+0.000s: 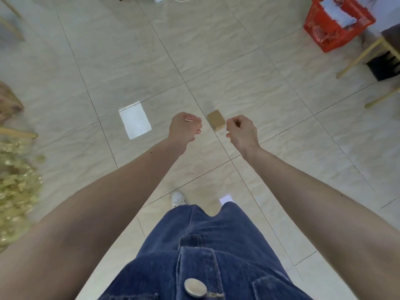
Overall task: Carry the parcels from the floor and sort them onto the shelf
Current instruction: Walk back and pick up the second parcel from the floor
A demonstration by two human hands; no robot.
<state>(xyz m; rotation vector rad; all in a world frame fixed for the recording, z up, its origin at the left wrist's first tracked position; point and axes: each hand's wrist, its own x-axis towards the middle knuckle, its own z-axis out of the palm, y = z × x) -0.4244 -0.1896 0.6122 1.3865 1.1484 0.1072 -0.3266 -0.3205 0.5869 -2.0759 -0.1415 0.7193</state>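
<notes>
My hands, left point(185, 128) and right point(239, 129), hang curled and empty. The small brown box point(216, 121) at twelve o'clock looks light, stiff (grip opposite sides).

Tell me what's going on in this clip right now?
A person in denim stands over a tiled floor with both arms stretched forward. The left hand and right hand are loosely curled and hold no parcel. A small brown box lies on the floor, seen between the hands, with a flat white parcel to its left. A red basket sits far right. No shelf is visible.
</notes>
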